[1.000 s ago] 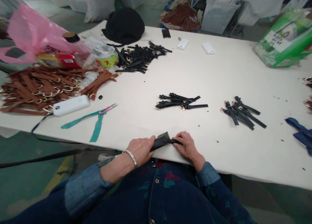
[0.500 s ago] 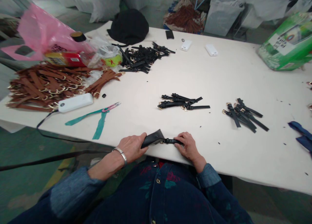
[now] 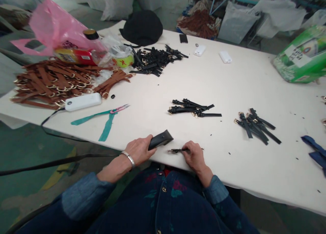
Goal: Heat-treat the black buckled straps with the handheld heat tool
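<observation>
My left hand (image 3: 139,150) is closed round a black, leather-like piece (image 3: 161,140) with a squared, wider end pointing right. My right hand (image 3: 195,155) pinches a short black buckle strap (image 3: 175,150), turned edge-on just above the table's front edge. A narrow gap separates the strap from the black piece. Beyond my hands lies a small group of black buckle straps (image 3: 191,107) with gold buckles. Farther right is a second group of the same straps (image 3: 257,125).
Pink-handled thread snips (image 3: 119,109) with teal ribbon and a white power bank (image 3: 83,102) lie left. Brown straps (image 3: 51,81), a pink bag (image 3: 56,30), a heap of black straps (image 3: 155,59) and a black cap (image 3: 142,27) stand behind. A green package (image 3: 303,57) is far right.
The buckle strap has come away from the end of the black piece and turned edge-on in my right hand. My left hand keeps its grip. The camera view has shifted slightly.
</observation>
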The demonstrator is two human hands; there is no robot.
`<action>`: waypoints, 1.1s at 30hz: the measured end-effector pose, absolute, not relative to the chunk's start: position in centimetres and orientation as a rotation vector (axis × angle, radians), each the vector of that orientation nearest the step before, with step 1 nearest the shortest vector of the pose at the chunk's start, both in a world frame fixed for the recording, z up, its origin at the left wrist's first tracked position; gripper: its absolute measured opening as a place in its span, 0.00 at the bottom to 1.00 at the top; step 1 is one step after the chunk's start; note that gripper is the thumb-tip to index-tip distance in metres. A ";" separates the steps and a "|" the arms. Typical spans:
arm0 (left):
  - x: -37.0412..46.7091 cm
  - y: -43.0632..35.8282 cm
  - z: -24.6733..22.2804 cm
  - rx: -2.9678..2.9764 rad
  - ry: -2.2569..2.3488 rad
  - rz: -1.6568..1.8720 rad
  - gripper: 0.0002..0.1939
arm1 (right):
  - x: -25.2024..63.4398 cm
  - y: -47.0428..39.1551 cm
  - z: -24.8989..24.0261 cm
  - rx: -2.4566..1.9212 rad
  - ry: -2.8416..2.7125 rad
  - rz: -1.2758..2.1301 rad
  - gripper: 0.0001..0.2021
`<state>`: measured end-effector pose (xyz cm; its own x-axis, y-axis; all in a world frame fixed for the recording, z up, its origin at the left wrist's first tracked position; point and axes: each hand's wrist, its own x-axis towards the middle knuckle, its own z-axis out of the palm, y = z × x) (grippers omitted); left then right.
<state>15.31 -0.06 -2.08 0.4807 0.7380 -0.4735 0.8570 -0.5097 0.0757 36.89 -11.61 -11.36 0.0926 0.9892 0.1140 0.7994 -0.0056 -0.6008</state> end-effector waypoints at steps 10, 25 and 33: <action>14.3 -1.7 -1.4 2.415 1.203 -0.633 0.19 | 37.5 -12.8 -13.0 -1.657 -1.779 0.363 0.06; 18.9 -2.5 -2.4 2.414 1.179 -0.624 0.19 | 38.0 -12.4 -13.0 -1.598 -1.664 0.563 0.02; 18.9 -0.8 -3.3 2.294 1.296 -0.591 0.24 | 38.2 -12.4 -13.0 -1.648 -1.581 0.515 0.11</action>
